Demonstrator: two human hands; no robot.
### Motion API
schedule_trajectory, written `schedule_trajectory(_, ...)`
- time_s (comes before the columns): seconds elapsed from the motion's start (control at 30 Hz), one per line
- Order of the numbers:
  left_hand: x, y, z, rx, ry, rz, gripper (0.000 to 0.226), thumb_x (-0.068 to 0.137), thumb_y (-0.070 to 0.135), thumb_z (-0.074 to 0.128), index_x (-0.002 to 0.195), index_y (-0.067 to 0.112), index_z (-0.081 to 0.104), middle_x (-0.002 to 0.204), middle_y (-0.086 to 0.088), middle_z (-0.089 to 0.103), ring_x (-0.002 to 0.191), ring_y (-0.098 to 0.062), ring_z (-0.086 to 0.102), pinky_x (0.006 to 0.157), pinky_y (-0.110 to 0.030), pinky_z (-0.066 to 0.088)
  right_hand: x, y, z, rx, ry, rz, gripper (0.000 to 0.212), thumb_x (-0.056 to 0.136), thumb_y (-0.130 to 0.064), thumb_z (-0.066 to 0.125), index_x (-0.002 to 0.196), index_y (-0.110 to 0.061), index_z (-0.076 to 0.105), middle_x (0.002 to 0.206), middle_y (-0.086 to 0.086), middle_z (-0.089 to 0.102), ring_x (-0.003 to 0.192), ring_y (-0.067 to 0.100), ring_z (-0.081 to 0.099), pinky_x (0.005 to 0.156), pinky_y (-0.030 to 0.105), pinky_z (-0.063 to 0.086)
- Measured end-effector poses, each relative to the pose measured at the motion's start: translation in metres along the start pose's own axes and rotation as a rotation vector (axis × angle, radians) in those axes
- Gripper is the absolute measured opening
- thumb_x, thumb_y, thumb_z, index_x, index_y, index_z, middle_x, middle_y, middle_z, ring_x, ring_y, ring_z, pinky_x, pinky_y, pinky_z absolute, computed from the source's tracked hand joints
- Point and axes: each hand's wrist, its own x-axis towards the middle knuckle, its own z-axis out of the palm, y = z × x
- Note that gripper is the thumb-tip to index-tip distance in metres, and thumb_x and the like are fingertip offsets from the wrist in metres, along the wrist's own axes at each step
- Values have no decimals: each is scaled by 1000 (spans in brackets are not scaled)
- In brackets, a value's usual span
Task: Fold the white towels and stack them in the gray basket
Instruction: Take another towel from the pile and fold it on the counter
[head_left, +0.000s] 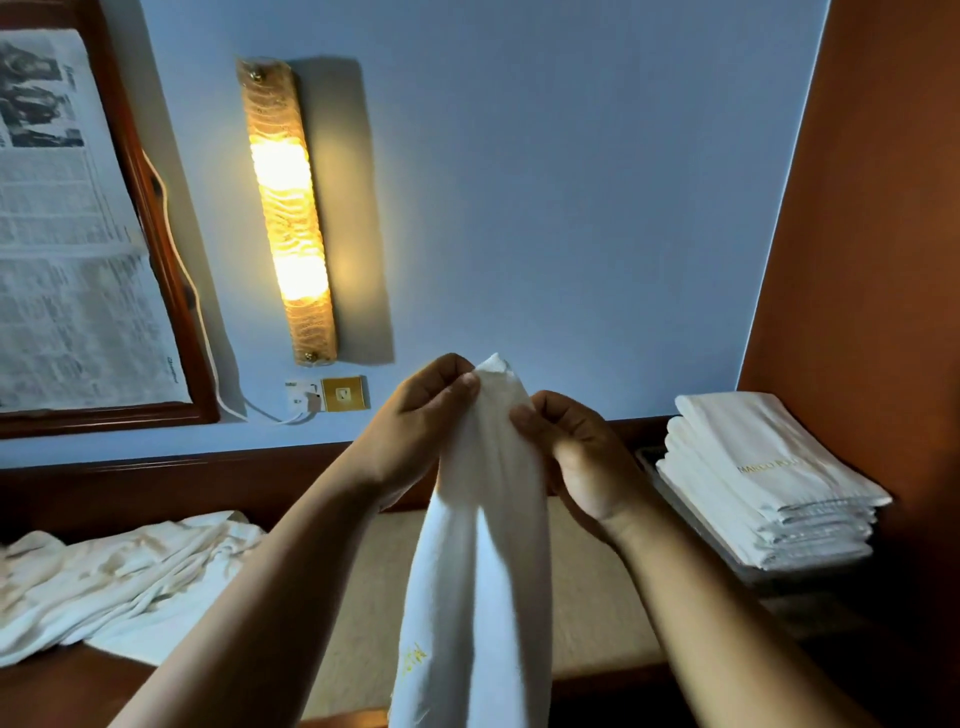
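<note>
I am seeing an amber wall lamp (287, 213) glowing on the pale blue wall (545, 182), a wood-framed print (72, 234) hanging beside it.

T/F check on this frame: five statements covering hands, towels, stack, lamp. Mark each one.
1. The left hand and the right hand both pinch the same white towel. True.
2. The folded stack sits on the person's left. False: it is on the right, and the crumpled pile is on the left.
3. The wall lamp is lit. True.
4. The white towel lies flat on the table. False: it hangs down from the two hands, held by its top end.
5. The top towel of the folded stack bears gold lettering. True.
</note>
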Motion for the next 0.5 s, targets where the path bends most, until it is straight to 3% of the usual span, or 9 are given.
schedule_trajectory(0.13,-12,-2,0,287,33,115,30,100,39,46,79,18,50,67,9,42,61,-6,38,53,-23,33,-2,4,11,5,84,-112,25,88,-29,65,66,-22,55,66,-3,51,64,7,45,57,21,37)
schedule_trajectory(0.3,-19,0,0,393,245,182,31,104,35,46,81,15,50,64,13,43,58,-2,40,54,-18,34,-11,10,17,-155,21,-122,32,86,-50,68,71,-23,59,73,2,56,70,15,49,62,30,40)
schedule_trajectory(0.4,-25,-5,5,454,336,163,28,106,27,47,79,20,50,64,9,44,60,-3,45,53,-14,33,-28,24,16,-256,-1,-62,29,90,-44,68,72,-22,63,74,-2,64,68,12,57,62,28,47)
schedule_trajectory(0.5,-32,-13,6,473,377,98,26,105,31,48,81,21,51,67,5,47,60,0,47,53,-14,35,-51,50,13,-368,-115,100,35,86,-49,71,98,-16,72,96,3,74,87,18,72,78,39,61)
